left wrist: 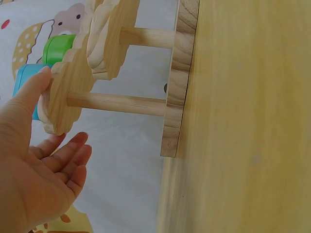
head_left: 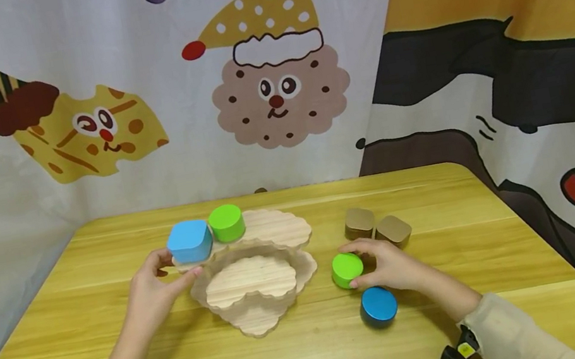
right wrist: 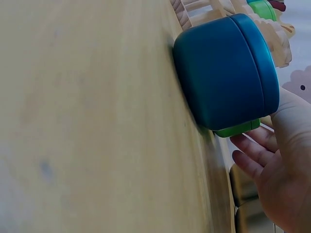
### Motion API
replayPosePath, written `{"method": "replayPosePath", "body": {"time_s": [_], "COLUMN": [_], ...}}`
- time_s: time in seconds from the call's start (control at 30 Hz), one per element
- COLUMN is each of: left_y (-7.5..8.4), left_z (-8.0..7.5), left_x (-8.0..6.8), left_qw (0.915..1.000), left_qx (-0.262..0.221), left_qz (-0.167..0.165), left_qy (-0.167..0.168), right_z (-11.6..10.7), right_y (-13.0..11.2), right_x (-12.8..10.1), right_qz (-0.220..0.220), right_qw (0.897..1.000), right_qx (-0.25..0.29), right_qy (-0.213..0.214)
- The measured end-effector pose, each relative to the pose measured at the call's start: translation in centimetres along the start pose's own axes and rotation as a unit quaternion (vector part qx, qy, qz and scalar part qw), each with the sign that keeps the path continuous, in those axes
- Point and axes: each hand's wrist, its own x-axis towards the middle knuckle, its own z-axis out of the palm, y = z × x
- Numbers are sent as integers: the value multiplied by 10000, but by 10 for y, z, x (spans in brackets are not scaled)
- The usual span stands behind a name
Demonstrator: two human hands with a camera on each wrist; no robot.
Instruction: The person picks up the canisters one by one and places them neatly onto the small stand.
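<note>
The table [head_left: 440, 191] carried a tiered wooden stand [head_left: 255, 278] with scalloped shelves on dowels. A blue box [head_left: 190, 241] and a green tin [head_left: 226, 222] stood on the stand's upper left shelf, touching each other. To the stand's right, on the table, lay a second green tin [head_left: 347, 270], a blue tin [head_left: 378, 305] just in front of it, and two tan boxes [head_left: 376, 227] behind.

The step in hand appeared to be picking up the second green tin. It would probably go best with fingers and thumb closing on opposite sides of the tin and a straight lift, clear of the blue tin near it, while the other hand steadied the stand against tipping.

The right hand [head_left: 391, 264] lay low over the table, fingers curved round the far side of the second green tin and thumb at its near side, grasping it; the tin rested on the table. The left hand [head_left: 153, 290] was released, fingers nearly straight in the left wrist view, its thumb tip touching the edge of the upper left shelf beside the blue box, gripping nothing.
</note>
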Motion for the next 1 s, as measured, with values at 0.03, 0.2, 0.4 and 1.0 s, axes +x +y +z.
{"method": "replayPosePath", "body": {"time_s": [0.03, 0.2, 0.4, 1.0], "left_y": [0, -1, -2, 0], "left_z": [0, 0, 1, 0], "left_x": [0, 0, 0, 0], "left_qw": [10000, 10000, 10000, 10000], "left_qx": [1, -22, -28, -34], "left_qz": [1, -9, 13, 12], "left_qy": [-2, -4, 13, -11], "right_z": [0, 0, 0, -5], "right_y": [0, -1, -5, -26], "right_x": [0, -1, -1, 0], "right_qz": [2, 3, -107, 175], "right_qw": [10000, 10000, 9996, 9965], "right_qx": [-13, -23, -149, 7], "right_qy": [4, 64, 229, 820]}}
